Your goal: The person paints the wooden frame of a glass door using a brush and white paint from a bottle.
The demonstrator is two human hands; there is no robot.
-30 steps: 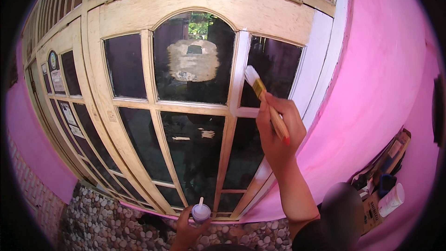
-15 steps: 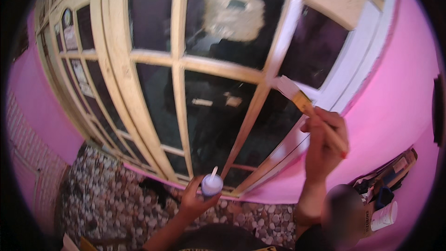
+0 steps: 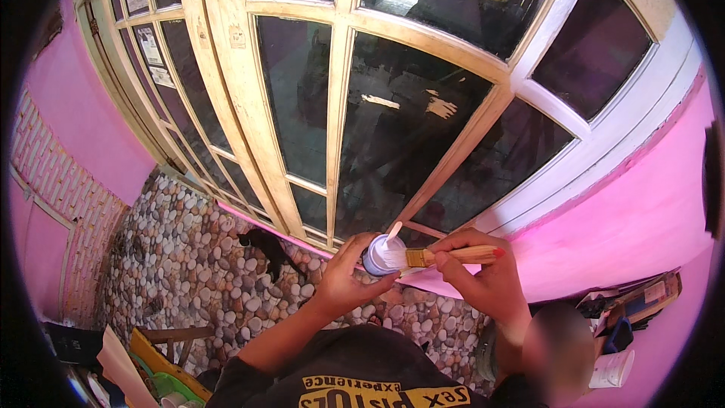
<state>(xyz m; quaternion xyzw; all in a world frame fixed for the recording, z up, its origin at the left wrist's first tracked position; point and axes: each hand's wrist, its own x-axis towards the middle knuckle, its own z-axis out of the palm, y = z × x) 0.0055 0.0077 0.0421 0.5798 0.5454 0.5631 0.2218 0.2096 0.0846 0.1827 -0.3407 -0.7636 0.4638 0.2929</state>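
Note:
My left hand (image 3: 346, 281) is wrapped round a small open can (image 3: 373, 265) of white paint, held in front of my body. A pale flat stick (image 3: 393, 233) stands up from the can. In my right hand (image 3: 483, 276) is a paintbrush (image 3: 461, 255) with a wooden handle, held nearly level. Its white-coated bristles reach into the can's mouth. Beyond my hands rises a cream window frame (image 3: 430, 49) with dark glass panes. The frame's right-hand bars (image 3: 555, 109) and outer edge look freshly white; the bars farther left are cream.
A black cat (image 3: 266, 248) is on the pebble-patterned floor (image 3: 204, 272) left of my hands. Pink wall (image 3: 604, 249) runs along the right. A white bucket (image 3: 613, 369) and stacked odds and ends stand at lower right. A yellow-edged box (image 3: 162, 355) with green items lies at lower left.
My right hand has brought the brush down and left from the white bar into the paint can. The can has moved up and right in the picture as the view tilted down.

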